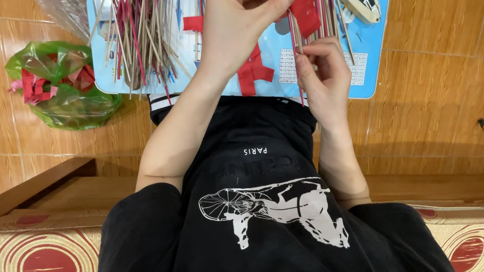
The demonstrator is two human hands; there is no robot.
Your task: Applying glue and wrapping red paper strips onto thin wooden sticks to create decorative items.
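- Orange-brown floor tiles (pixel 434 98) fill the background; a light blue mat (pixel 279 58) lies on them at the top of the head view, directly ahead of the seated person.
- Left hand (pixel 239 24): raised over the mat, thumb and fingers pinched together on a piece of red paper (pixel 304 7) at the upper end of a thin stick (pixel 296 39).
- Right hand (pixel 322 75): positioned just below the left hand, fingertips closed on the lower part of the same stick, holding it roughly upright in the frame.
- Stick position: between the two hands, gripped by both; the red paper sits at its upper end, against the left thumb. Whether the paper is fastened to the stick cannot be determined.
- Both hands are close together, above the near edge of the mat and over the person's lap.
- Loose pile of sticks (pixel 142 34): spread across the left half of the mat, plain and red-tinted, well left of the left hand.
- Second bundle of sticks (pixel 323 3): lies behind the right hand, partly hidden by the red paper.
- Red paper strips (pixel 254 71): lying flat on the mat just below the left wrist.
- Tape dispenser (pixel 361 0): cream-coloured, on the mat's upper right, apart from both hands.
- Green plastic bag (pixel 65 86): on the tiles left of the mat, holding red paper scraps.
- Patterned cushion (pixel 39 264): red and gold, under the person at the bottom edge.
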